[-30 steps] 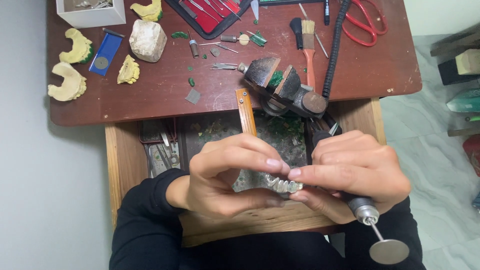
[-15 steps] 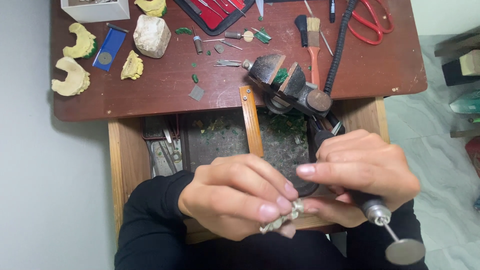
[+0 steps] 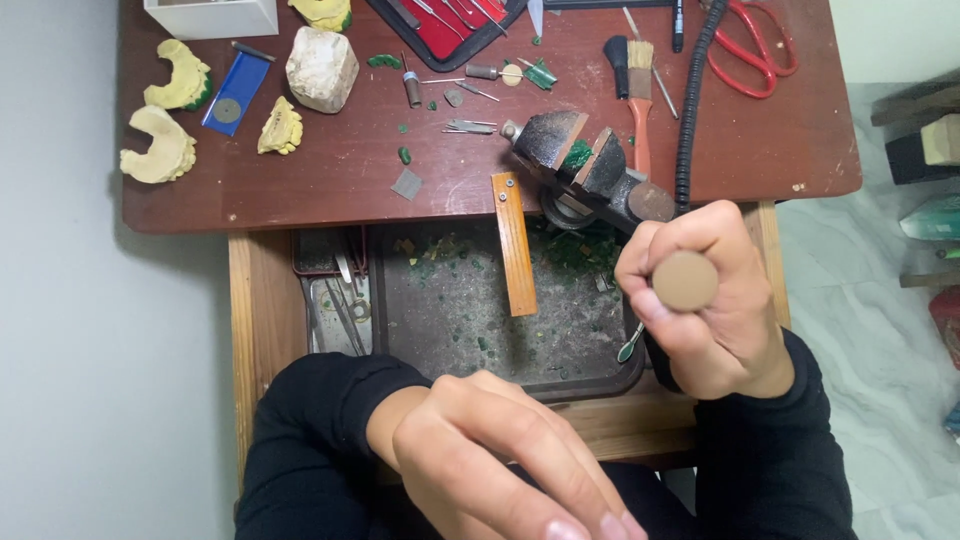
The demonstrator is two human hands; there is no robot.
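My right hand is closed around a rotary handpiece, raised over the right side of the drawer tray. Its round tan disc faces the camera. The black flexible shaft runs up across the desk from this hand. My left hand is low at the bottom edge, in a black sleeve, fingers curled together. Its fingertips run off the frame, so the small metal piece it pinched is out of sight. A dark bench vise sits just above my right hand.
An orange wooden bench peg juts over the tray with green wax chips. On the brown desk lie yellow plaster casts, a white stone block, a blue card, a brush, red scissors and a red tool case.
My hands have drawn apart. The left hand dropped toward the bottom edge with the metal piece. The right hand lifted and turned the handpiece so the disc faces up.
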